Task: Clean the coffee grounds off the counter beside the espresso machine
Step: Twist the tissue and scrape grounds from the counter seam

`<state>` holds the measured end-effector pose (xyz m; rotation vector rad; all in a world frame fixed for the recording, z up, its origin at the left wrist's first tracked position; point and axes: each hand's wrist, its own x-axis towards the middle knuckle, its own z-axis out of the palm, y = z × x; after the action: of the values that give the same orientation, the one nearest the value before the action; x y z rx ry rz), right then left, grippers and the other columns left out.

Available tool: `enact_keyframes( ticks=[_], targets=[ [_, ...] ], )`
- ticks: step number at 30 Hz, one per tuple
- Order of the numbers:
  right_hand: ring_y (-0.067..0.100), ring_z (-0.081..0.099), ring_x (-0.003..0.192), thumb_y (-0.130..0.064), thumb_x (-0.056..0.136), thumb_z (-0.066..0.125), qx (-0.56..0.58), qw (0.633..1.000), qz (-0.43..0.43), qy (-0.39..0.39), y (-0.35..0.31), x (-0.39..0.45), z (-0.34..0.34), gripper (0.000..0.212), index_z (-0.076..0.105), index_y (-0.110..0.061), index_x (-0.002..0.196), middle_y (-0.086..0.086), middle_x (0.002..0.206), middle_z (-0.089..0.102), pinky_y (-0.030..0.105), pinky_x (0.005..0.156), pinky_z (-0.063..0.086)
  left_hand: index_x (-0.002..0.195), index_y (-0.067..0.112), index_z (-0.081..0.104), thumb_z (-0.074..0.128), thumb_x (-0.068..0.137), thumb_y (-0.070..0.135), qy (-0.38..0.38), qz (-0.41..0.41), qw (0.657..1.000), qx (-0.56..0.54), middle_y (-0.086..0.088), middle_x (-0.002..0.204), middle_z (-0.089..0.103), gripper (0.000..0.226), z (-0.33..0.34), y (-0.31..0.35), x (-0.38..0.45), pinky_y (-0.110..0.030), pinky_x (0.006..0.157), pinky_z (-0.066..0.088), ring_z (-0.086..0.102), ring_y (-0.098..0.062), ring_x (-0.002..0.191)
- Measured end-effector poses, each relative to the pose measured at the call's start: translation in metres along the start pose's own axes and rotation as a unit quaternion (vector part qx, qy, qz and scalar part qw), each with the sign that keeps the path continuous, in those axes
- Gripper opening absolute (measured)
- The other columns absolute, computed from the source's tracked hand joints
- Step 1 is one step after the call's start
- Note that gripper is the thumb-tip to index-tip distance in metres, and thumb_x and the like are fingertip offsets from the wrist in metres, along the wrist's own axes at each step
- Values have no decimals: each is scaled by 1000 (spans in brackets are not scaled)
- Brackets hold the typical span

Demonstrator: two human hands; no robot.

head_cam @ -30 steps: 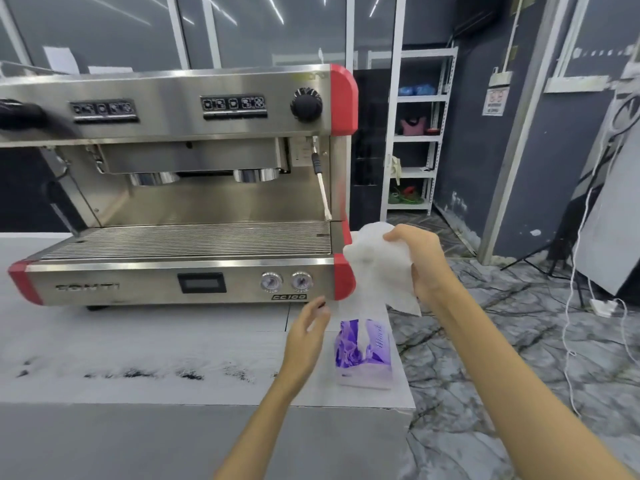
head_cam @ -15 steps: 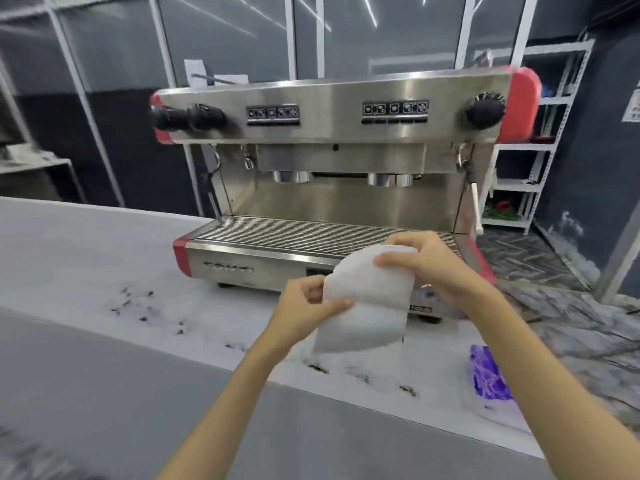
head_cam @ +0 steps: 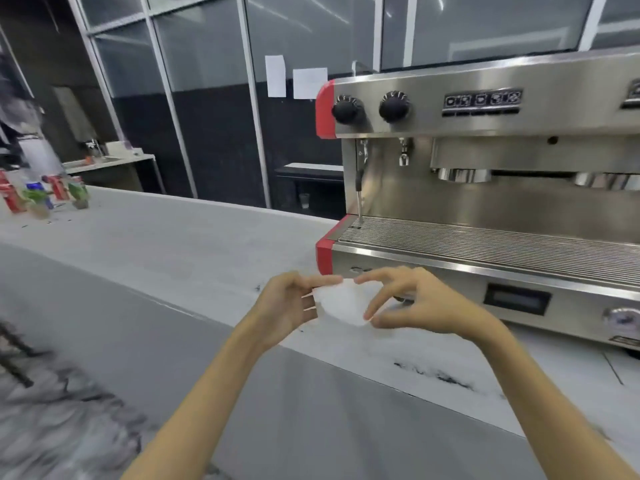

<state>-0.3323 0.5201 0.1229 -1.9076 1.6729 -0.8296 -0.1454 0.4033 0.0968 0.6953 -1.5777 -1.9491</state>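
Both the left hand [head_cam: 289, 304] and right hand [head_cam: 417, 303] pinch a folded tissue [head_cam: 341, 303]; next, the fingers [head_cam: 372, 306] must press it onto the coffee grounds [head_cam: 438, 374] on the table [head_cam: 173, 251] below.

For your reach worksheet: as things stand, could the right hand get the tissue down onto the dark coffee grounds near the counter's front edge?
Probably yes. The right hand, sharing the tissue with the left hand, hangs just above the counter; the coffee grounds lie close below and to its right, with nothing between.
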Motion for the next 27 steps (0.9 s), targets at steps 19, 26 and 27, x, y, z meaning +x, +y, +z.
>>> enact_keyframes(
  ticks=[19,26,27],
  targets=[
    [13,67,59,3,75,68,348,931,30,105,-11,273,104,21,66,-16,84,4,72,70,22,50,55,107,17,68,71,78,9,86,88,974,192,-8,94,76,30,-231,55,74,-22,59,55,72,-21,84],
    [7,67,64,17,71,61,384,918,29,96,-1,345,118,33,73,-14,67,-5,65,74,12,57,52,88,16,72,69,78,2,93,103,975,173,3,77,74,18,-304,68,128,-16,55,49,65,-11,66],
    [9,68,69,17,72,59,374,922,28,94,2,353,118,35,74,-14,65,-4,69,75,13,60,53,82,17,72,66,79,-1,86,102,976,173,7,72,72,19,-312,68,137,-14,53,47,62,-8,62]
  ],
)
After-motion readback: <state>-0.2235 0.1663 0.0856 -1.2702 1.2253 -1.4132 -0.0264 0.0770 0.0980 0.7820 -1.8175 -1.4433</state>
